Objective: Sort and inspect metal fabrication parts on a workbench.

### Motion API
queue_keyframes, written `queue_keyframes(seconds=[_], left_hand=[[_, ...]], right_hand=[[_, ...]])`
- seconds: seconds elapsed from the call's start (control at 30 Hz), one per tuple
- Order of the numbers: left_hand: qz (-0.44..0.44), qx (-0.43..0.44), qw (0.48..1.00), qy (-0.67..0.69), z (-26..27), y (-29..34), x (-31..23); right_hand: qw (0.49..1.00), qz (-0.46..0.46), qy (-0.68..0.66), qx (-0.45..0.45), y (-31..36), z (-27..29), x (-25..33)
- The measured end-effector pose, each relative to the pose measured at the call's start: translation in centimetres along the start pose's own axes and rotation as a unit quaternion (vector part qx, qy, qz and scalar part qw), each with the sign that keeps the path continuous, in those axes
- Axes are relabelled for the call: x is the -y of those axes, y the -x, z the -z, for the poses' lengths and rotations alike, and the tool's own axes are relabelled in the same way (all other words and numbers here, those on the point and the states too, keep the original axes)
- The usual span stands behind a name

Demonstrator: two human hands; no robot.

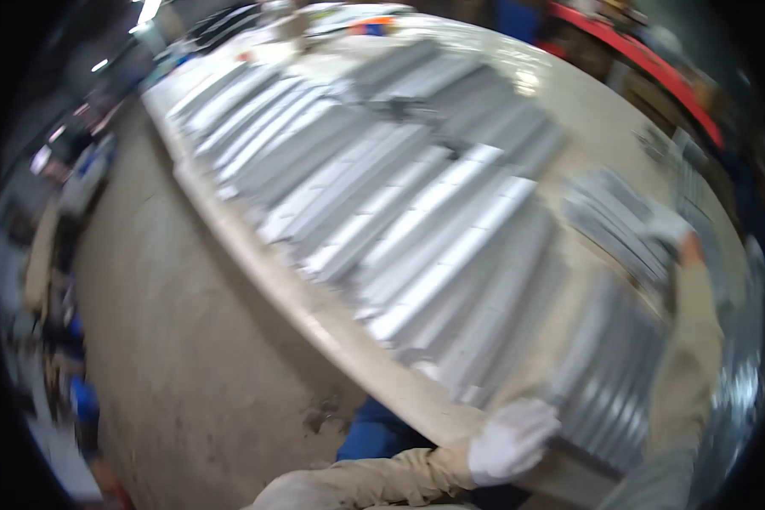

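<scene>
My left hand (pixel 514 442), in a white glove, is at the table's near edge. Its fingers are stretched out beside the near end of a row of grey ribbed strips (pixel 603 382), and I see nothing held in it. Farther off to the right, my right hand (pixel 670 225), also in a pale glove with an orange cuff, reaches over a small bundle of grey strips (pixel 616 221). Motion blur smears its fingers, so whether they grip the bundle is unclear. Many long grey and silvery strips (pixel 450 255) lie slantwise in rows across the table's middle.
The pale table (pixel 314 319) runs from the near right to the far left, with brown floor (pixel 170 297) along its left side. A red-edged shelf (pixel 646 64) stands beyond at the far right. Shiny wrapped material (pixel 744 374) lies past my right forearm.
</scene>
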State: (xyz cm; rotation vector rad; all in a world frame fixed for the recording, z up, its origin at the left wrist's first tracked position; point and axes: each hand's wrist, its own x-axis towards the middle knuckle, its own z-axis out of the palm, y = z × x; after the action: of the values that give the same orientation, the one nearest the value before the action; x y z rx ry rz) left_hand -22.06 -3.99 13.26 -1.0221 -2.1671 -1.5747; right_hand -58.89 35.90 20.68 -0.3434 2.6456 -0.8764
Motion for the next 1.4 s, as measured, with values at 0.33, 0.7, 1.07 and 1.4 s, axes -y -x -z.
queue_keyframes(seconds=[0.33,0.7,1.07,1.4], left_hand=[[-0.052,-0.068,0.996,0.039,-0.8,-0.1,0.6],[-0.024,-0.022,0.999,0.003,-1.3,0.7,1.2],[-0.048,-0.061,0.996,0.031,2.1,-0.6,0.4],[0.267,-0.015,0.815,0.514,0.0,-1.6,-10.1]], right_hand=[[0.989,-0.077,0.121,-0.047,-1.4,-0.6,2.9],[0.895,0.022,0.360,-0.262,1.5,-3.8,4.2],[0.955,0.052,0.068,-0.284,18.2,-3.2,21.2],[0.924,-0.048,-0.306,-0.223,34.2,-24.8,28.3]])
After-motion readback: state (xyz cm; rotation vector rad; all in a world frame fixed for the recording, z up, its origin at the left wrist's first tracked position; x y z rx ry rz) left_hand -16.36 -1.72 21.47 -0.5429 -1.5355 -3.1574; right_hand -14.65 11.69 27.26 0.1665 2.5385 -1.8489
